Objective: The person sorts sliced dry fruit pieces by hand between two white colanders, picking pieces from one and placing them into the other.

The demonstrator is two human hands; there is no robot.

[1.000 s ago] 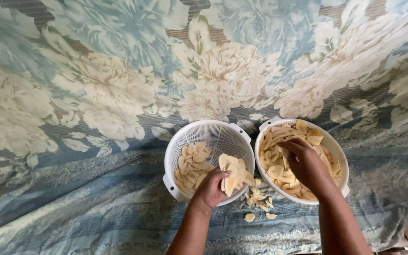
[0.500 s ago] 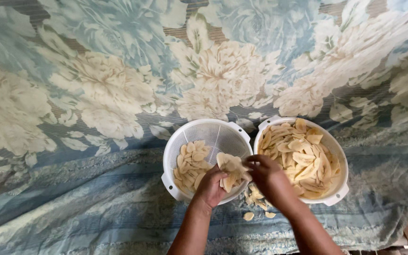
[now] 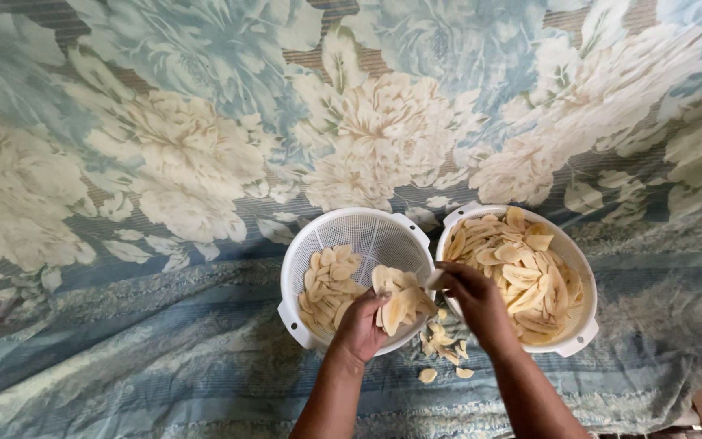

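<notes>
A: Head view, looking down: what do my hands hold?

B: My left hand (image 3: 361, 325) grips a fanned stack of pale slices (image 3: 400, 297) over the left colander (image 3: 302, 252). My right hand (image 3: 471, 294) pinches one slice at the stack's edge, beside the fuller right colander (image 3: 582, 325).

A: How do they handle?

B: Likely light, thin, brittle; I support them underneath, by the edges.

This looks like a home, where food is prepared on the ground. A large floral cloth (image 3: 205, 162) in blue and cream covers the whole surface, and two white plastic colander baskets (image 3: 302, 268) with pale fruit slices (image 3: 331, 284) stand on it.
</notes>
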